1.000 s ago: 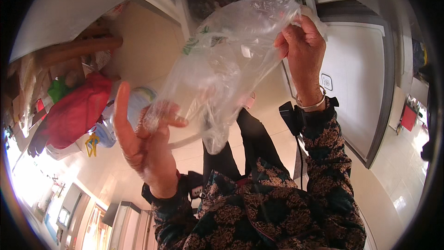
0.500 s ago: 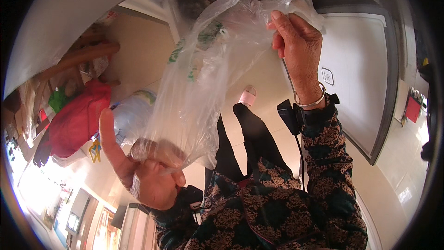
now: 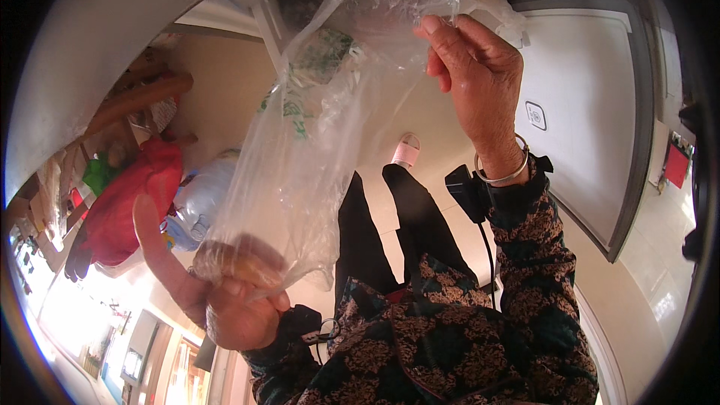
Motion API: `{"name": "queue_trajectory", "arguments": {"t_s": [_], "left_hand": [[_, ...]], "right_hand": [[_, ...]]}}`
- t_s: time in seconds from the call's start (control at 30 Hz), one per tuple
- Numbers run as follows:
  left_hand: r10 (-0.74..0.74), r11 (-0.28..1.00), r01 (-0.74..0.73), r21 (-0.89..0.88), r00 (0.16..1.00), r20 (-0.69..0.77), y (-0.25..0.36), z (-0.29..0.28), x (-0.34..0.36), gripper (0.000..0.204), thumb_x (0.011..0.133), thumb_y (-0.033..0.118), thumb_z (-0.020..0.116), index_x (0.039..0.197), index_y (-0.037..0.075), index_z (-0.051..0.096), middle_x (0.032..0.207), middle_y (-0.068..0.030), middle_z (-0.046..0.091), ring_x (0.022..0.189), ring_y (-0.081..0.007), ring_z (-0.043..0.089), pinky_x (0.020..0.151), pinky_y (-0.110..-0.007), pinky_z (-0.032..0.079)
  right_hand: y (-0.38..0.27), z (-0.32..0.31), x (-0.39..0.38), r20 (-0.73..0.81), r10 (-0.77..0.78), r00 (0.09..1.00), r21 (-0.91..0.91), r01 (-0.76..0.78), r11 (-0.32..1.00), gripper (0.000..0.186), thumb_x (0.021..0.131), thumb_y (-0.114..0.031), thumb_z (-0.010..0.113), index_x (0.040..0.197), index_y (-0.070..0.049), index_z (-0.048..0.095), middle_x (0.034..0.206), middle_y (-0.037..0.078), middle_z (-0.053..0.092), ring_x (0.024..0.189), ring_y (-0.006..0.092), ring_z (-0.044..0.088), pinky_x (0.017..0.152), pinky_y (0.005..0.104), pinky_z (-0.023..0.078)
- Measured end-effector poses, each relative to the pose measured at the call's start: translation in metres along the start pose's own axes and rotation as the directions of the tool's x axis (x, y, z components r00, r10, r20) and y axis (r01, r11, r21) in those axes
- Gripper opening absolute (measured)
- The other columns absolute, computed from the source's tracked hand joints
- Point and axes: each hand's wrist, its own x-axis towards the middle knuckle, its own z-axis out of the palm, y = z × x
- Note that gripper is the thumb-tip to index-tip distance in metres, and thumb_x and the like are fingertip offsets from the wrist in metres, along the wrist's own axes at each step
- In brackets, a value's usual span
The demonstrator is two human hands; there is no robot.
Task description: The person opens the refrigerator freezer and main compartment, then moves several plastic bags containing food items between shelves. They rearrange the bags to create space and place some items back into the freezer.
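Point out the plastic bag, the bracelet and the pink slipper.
Plastic bag point(image 3: 296, 172), head view: middle of its clear side.
Bracelet point(image 3: 504, 180), head view: lower curve of its band.
Pink slipper point(image 3: 406, 154), head view: its strap.

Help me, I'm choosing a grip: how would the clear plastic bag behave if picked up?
The clear plastic bag is probably floppy: it creases between the left hand and right hand. It seems light for its size, its film being thin and see-through. Pushed, it would likely crumple, given its loose, wrinkled sides.
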Motion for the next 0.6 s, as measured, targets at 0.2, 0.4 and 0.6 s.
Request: {"name": "queue_trajectory", "arguments": {"t_s": [0.2, 0.4, 0.6], "left_hand": [[0.047, 0.978, -0.071, 0.197, 0.991, 0.122, -0.011, -0.005, 0.008, 0.083, 0.092, 0.004, 0.059, 0.156, 0.000, 0.007, 0.072, -0.0182, 0.066, 0.056, -0.0224, 0.061, 0.053, -0.032, 0.051], [0.023, 0.860, -0.031, 0.509, 1.000, 0.022, -0.024, -0.005, 0.012, 0.066, 0.092, 0.000, 0.052, 0.152, -0.002, 0.025, 0.081, -0.0154, 0.068, 0.068, -0.0184, 0.063, 0.079, -0.031, 0.050], [0.026, 0.788, -0.027, 0.615, 1.000, 0.010, -0.031, 0.000, 0.021, 0.058, 0.093, -0.008, 0.046, 0.149, -0.002, 0.033, 0.096, -0.0127, 0.068, 0.088, -0.0169, 0.064, 0.093, -0.031, 0.046]], "right_hand": [[0.009, -0.002, -0.004, 0.042, 0.004, 0.999, 0.013, -0.004, 1.000, 0.021, 0.097, -0.021, 0.067, 0.090, -0.003, 0.075, 0.064, -0.002, 0.059, 0.056, 0.0043, 0.047, 0.052, 0.0206, 0.038], [0.035, -0.001, -0.003, 0.101, -0.023, 0.995, -0.041, 0.028, 0.999, 0.022, 0.097, -0.022, 0.068, 0.087, -0.003, 0.070, 0.065, -0.002, 0.058, 0.059, 0.0037, 0.048, 0.054, 0.0213, 0.040], [0.066, 0.003, -0.002, 0.182, -0.205, 0.962, -0.329, 0.256, 0.909, 0.015, 0.089, -0.017, 0.070, 0.083, -0.004, 0.064, 0.076, 0.005, 0.062, 0.065, 0.0193, 0.059, 0.060, 0.0330, 0.049]]}}
